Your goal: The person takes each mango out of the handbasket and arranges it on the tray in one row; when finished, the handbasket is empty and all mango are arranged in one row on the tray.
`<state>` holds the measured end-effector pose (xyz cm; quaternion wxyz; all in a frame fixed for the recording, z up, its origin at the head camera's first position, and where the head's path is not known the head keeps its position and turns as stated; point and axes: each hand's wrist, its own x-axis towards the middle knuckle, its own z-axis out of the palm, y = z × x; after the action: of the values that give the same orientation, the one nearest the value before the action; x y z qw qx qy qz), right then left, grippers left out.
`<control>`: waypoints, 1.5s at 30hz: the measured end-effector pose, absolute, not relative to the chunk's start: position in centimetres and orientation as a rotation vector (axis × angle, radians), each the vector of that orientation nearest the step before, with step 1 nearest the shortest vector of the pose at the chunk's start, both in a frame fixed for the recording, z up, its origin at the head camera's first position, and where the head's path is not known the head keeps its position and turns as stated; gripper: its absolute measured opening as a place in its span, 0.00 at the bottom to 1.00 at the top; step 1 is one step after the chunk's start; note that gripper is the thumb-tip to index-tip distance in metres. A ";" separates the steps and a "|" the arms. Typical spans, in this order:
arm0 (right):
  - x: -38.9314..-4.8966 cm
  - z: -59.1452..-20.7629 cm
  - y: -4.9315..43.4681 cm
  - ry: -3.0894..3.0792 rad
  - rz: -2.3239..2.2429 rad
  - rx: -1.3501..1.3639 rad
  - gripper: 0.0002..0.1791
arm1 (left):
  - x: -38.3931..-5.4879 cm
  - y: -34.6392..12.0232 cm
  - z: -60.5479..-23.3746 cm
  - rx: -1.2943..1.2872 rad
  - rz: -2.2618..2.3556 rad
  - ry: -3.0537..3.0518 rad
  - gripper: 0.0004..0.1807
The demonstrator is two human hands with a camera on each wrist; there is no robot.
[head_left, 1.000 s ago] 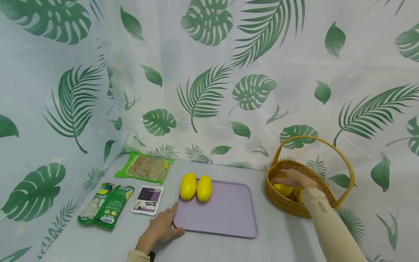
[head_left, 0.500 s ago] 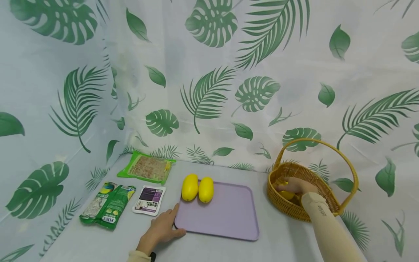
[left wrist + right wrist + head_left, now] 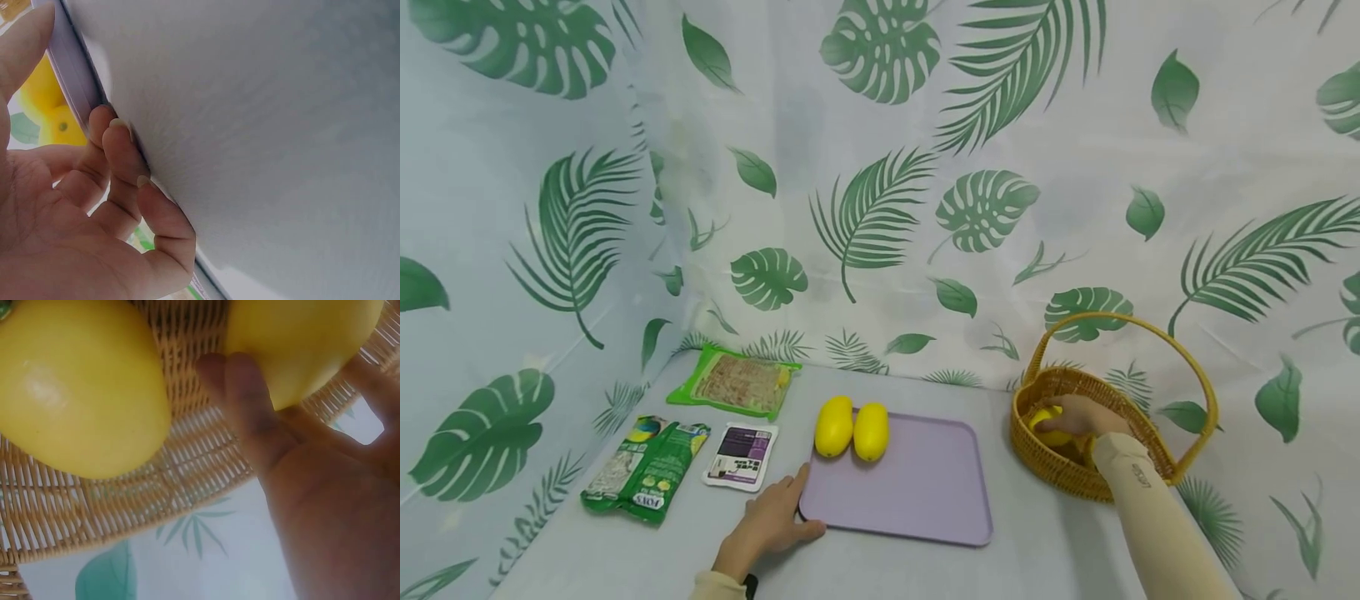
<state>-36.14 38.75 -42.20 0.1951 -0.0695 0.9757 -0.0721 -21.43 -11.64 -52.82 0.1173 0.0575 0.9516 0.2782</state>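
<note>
My right hand (image 3: 1078, 417) is inside the wicker basket (image 3: 1060, 479), gripping a smooth yellow fruit (image 3: 300, 344) with curled fingers. Beside that one in the right wrist view lies another yellow fruit (image 3: 81, 394), broad and rounded, with a bit of green at its upper end; its kind is unclear. My left hand (image 3: 769, 521) rests at the near left corner of the purple tray (image 3: 902, 492), fingers along its left rim and thumb by the front rim. Two elongated yellow fruits (image 3: 834, 427) lie side by side at the tray's far left.
Left of the tray lie a green snack bag (image 3: 647, 471), a white packet with a purple label (image 3: 741, 457) and a clear pack with green borders (image 3: 737, 383). The basket's tall handle (image 3: 1206, 392) arches over it. A leaf-print curtain (image 3: 887, 208) stands behind the table.
My right hand has shifted slightly within the basket and now holds a yellow fruit, tipped up a little. The left hand and tray stay in place.
</note>
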 end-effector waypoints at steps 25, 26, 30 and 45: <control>-34.2 -39.9 38.6 2.848 -0.278 -0.356 0.48 | -21.4 -11.5 -52.5 0.176 0.812 2.791 0.54; -34.1 -39.8 38.6 2.855 -0.283 -0.361 0.48 | -21.4 -11.5 -52.6 0.179 0.810 2.792 0.54; -33.2 -39.2 38.3 2.906 -0.316 -0.392 0.46 | -21.3 -11.6 -52.6 0.179 0.815 2.790 0.54; -30.8 -38.3 33.8 3.010 -0.428 -0.528 0.43 | -21.4 -11.6 -52.8 0.179 0.816 2.784 0.54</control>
<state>-30.81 33.80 -38.25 0.0279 -0.1712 0.9750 -0.1387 -21.37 -11.62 -52.77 0.1173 0.0613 0.9512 0.2787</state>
